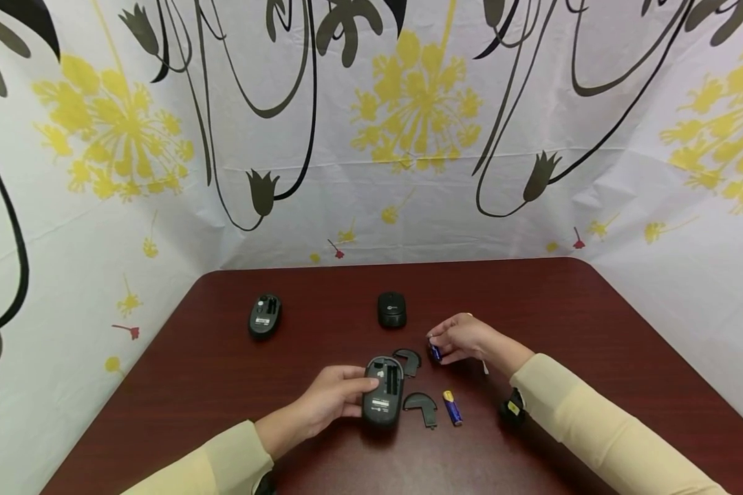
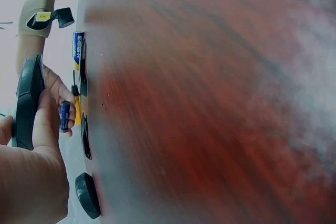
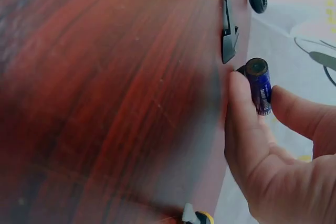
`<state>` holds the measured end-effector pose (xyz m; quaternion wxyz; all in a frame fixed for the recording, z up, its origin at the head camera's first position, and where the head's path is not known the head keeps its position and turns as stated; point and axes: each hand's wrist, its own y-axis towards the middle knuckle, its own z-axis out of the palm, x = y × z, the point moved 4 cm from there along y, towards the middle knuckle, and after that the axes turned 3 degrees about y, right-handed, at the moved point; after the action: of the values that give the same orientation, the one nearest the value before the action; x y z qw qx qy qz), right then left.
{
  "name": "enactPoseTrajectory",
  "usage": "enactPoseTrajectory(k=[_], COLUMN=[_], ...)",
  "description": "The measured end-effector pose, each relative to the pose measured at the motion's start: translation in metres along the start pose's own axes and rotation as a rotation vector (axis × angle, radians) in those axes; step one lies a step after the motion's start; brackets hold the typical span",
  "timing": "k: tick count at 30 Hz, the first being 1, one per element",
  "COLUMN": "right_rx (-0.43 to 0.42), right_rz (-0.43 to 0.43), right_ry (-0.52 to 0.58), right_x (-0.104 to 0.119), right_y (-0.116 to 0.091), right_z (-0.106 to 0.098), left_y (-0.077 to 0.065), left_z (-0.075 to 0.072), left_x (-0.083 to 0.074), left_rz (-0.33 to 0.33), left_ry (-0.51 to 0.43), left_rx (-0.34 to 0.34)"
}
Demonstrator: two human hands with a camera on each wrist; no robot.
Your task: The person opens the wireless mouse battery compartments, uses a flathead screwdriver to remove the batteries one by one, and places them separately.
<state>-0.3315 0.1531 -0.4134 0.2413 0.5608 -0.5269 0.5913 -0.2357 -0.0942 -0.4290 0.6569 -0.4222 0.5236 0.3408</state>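
Note:
My left hand [image 1: 331, 399] grips a black computer mouse [image 1: 382, 407] by its side, underside up, with the battery compartment uncovered and a thumb on its edge. To the right, my right hand [image 1: 467, 338] pinches a dark blue AA battery [image 3: 261, 90] between thumb and fingers. Two black battery covers [image 1: 424, 407] lie on the table beside the held mouse, one nearer and one farther back. A blue and yellow battery [image 1: 453, 408] rests just right of the nearer cover. Seen from the left wrist, the mouse [image 2: 27, 106] shows edge-on.
Farther back on the brown table [image 1: 322, 302] lie two more mice: one upside down [image 1: 265, 316] at left with its compartment uncovered, and one upright [image 1: 392, 310] near the middle. A patterned white cloth [image 1: 347, 185] hangs behind the table and along both sides.

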Motion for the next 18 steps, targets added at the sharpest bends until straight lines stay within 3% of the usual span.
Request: enactPoseTrajectory(k=[7, 18], right_rx=[-0.050, -0.053], right_rz=[0.013, -0.015], right_ry=[-0.013, -0.040], right_x=[-0.0045, -0.0062], right_y=[0.0019, -0.0002], right_z=[-0.0011, 0.0024], left_y=[0.0016, 0.0018], left_z=[-0.0021, -0.0041], left_x=[0.0025, 0.0075], left_rz=[-0.003, -0.056], left_ry=[0.020, 0.077], left_rx=[0.016, 0.037])
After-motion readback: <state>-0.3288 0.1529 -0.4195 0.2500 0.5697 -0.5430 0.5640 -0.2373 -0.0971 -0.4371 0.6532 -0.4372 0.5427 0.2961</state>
